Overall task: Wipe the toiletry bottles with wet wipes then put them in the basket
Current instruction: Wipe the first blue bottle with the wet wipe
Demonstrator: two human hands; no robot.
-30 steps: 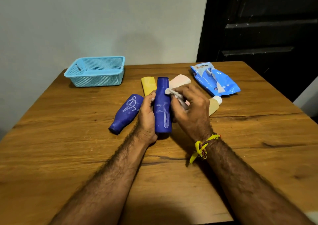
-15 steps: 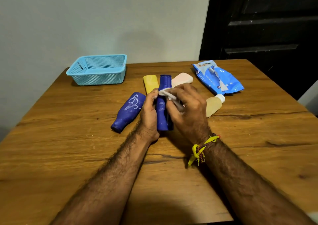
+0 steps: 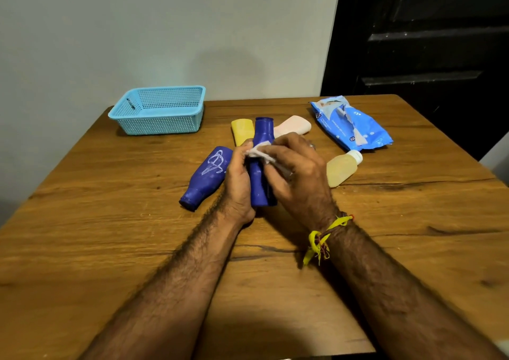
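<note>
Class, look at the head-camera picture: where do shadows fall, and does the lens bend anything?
Head view: the forearms cast dark shadows on the table near the bottom edge; a soft shadow sits on the wall behind; the wide lens bows the table's edges; the door is nearly black.

- The left hand (image 3: 239, 179) is gripping a blue bottle (image 3: 260, 172) over the wooden table (image 3: 110, 235).
- The right hand (image 3: 296, 175) is pressing a white wet wipe (image 3: 257, 152) against the bottle's upper part.
- A second blue bottle (image 3: 206, 176) is lying just to the left.
- A yellow bottle (image 3: 242, 131), a pink bottle (image 3: 293, 126) and a white-capped beige bottle (image 3: 343, 168) are lying nearby.
- A light blue basket (image 3: 161, 110) is sitting at the far left, a wipes pack (image 3: 349, 124) at the far right.
</note>
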